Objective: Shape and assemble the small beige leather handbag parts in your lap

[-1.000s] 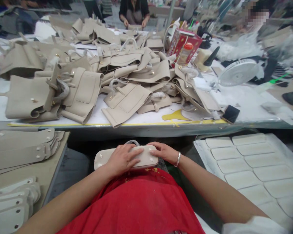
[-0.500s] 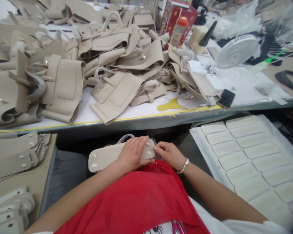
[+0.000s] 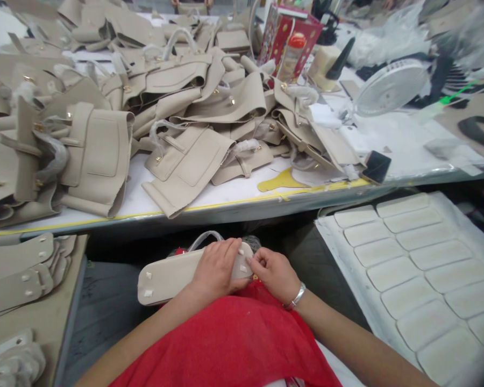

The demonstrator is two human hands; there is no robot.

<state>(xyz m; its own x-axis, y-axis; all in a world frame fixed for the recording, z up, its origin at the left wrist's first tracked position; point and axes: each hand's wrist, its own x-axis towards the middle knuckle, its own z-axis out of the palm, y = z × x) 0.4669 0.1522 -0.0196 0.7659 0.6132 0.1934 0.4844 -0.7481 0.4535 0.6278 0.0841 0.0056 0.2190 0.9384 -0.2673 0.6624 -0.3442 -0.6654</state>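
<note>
A beige handbag (image 3: pixel 168 279) lies on my lap, its long rounded base facing up. Small white tabs stick up near both ends of that base, and a curved handle (image 3: pixel 205 236) shows beyond its far edge. My left hand (image 3: pixel 215 267) grips the bag across its base, fingers over the top and thumb at the near edge. At the right end, my right hand (image 3: pixel 275 273) has its fingertips pinched together, touching the base beside a white tab (image 3: pixel 243 268). Whatever sits in that pinch is too small or hidden to make out.
Ahead, a table carries a heap of beige bag pieces (image 3: pixel 181 161), a phone (image 3: pixel 376 166) and a white fan (image 3: pixel 390 87). On the right, a board (image 3: pixel 371 301) holds rows of pale oval-ended panels. Stacked beige strips (image 3: pixel 12 290) lie on the left.
The view has shifted, so the bag and both hands appear lower. My right fingertips have moved slightly inward over the end of the base. The left hand keeps its hold.
</note>
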